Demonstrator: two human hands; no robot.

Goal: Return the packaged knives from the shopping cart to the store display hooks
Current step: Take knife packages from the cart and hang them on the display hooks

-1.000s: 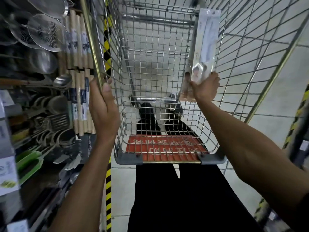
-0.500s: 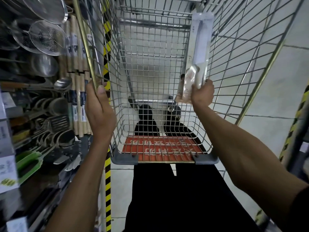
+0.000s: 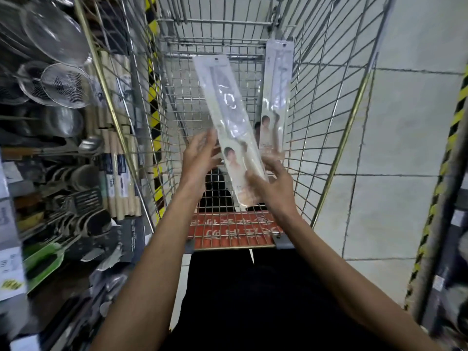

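My right hand (image 3: 274, 184) grips the lower end of a packaged knife (image 3: 228, 117), a long clear and white pack that tilts up and to the left above the wire shopping cart (image 3: 326, 102). My left hand (image 3: 200, 154) is beside the pack's left edge with its fingers spread and straight, at or just short of touching it. A second packaged knife (image 3: 277, 92) stands upright against the cart's right wall. Its lower end is right above my right fingers, and I cannot tell whether they hold it too.
Store shelving on the left carries wire strainers (image 3: 63, 84), wooden rolling pins (image 3: 119, 158), ladles and spatulas on hooks. A red plate (image 3: 228, 231) lines the cart's near end. Tiled floor (image 3: 405, 148) lies to the right, with a yellow-black striped post (image 3: 445, 153) at the edge.
My left hand has let go of the cart's left rim and come across to the pack. The held pack has tipped left, and a second pack now shows by the right wall.
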